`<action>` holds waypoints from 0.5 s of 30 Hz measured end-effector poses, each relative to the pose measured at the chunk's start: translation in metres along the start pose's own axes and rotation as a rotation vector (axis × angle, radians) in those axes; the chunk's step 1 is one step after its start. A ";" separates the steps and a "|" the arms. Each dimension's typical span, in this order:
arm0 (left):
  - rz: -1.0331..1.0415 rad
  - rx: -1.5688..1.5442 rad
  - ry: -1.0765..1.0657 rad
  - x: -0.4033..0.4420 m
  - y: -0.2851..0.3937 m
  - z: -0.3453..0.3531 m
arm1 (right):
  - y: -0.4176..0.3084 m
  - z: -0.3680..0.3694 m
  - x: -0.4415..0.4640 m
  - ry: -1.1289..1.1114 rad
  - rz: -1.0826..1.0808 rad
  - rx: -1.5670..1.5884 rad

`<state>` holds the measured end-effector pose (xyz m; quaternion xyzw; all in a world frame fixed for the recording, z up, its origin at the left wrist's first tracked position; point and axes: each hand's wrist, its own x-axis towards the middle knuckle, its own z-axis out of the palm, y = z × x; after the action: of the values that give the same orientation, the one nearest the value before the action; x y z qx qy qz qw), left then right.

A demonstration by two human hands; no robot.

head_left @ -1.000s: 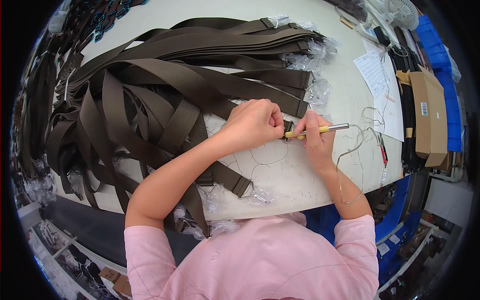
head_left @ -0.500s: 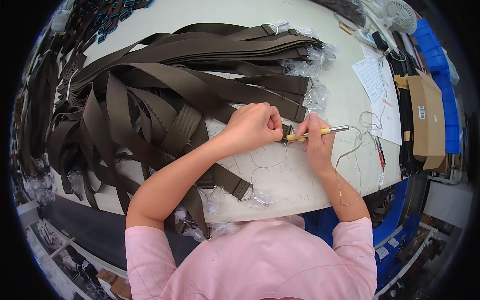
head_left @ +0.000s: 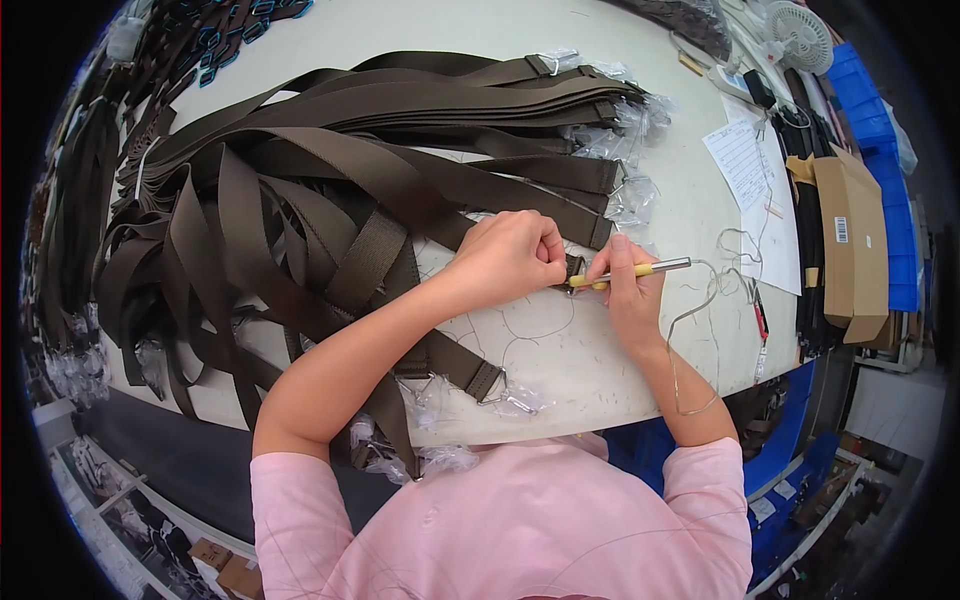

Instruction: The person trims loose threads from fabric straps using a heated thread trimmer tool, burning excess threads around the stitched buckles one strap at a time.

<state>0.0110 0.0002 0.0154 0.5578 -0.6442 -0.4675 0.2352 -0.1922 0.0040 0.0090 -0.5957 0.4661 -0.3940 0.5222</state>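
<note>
My left hand (head_left: 512, 256) is closed, fingertips pinching the end of a dark olive webbing strap (head_left: 574, 268). Most of that strap is hidden behind the hand and forearm. Between the thumb and fingers of my right hand (head_left: 632, 290) is a slim pen-shaped tool (head_left: 645, 269), yellow toward the strap and silver at the other end, where a thin cord (head_left: 708, 300) trails off. The tool's tip is right at the strap end; whether it touches, I cannot tell. Just above my hands lies another strap end (head_left: 590, 228) with a clear plastic-wrapped fitting (head_left: 632, 200).
A large pile of dark straps (head_left: 250, 210) covers the table's left side. Loose threads and a strap end with a metal ring (head_left: 480, 378) lie near the front edge. To the right are written papers (head_left: 738, 160), a red-handled tool (head_left: 762, 312), a cardboard box (head_left: 852, 240) and a white fan (head_left: 800, 36).
My right hand has shifted slightly left and down, bringing the tool's tip closer to the strap end. My left hand has barely moved and keeps its pinch.
</note>
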 end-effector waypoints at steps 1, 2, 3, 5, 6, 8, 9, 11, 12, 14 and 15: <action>-0.011 -0.004 -0.010 0.000 0.001 -0.001 | 0.000 0.000 0.000 -0.001 -0.009 -0.018; -0.021 -0.008 -0.020 0.000 0.001 -0.002 | -0.001 0.000 0.000 -0.003 -0.018 -0.035; -0.001 -0.043 0.020 0.000 0.000 -0.001 | -0.001 -0.001 0.000 -0.004 -0.028 -0.053; 0.046 -0.111 0.108 0.001 -0.009 0.004 | 0.002 -0.003 0.002 0.088 -0.046 -0.009; 0.115 -0.116 0.143 0.000 -0.012 0.005 | 0.004 -0.005 0.004 0.133 -0.059 0.014; 0.258 -0.125 0.209 -0.003 -0.016 0.009 | 0.004 -0.012 0.010 0.184 -0.110 0.134; 0.243 -0.096 0.147 -0.004 -0.014 0.007 | 0.005 -0.015 0.012 0.211 -0.134 0.193; 0.263 -0.125 0.070 -0.006 -0.010 0.006 | 0.007 -0.017 0.012 0.198 -0.113 0.151; 0.262 -0.138 0.053 -0.007 -0.010 0.008 | 0.009 -0.016 0.011 0.190 -0.103 0.140; 0.203 -0.143 -0.003 -0.011 -0.008 0.008 | 0.012 -0.016 0.012 0.202 -0.084 0.117; 0.176 -0.155 -0.029 -0.013 -0.009 0.009 | 0.011 -0.015 0.014 0.213 -0.087 0.128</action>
<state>0.0116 0.0160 0.0068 0.4724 -0.6558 -0.5015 0.3086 -0.2049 -0.0141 -0.0003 -0.5356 0.4667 -0.5061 0.4890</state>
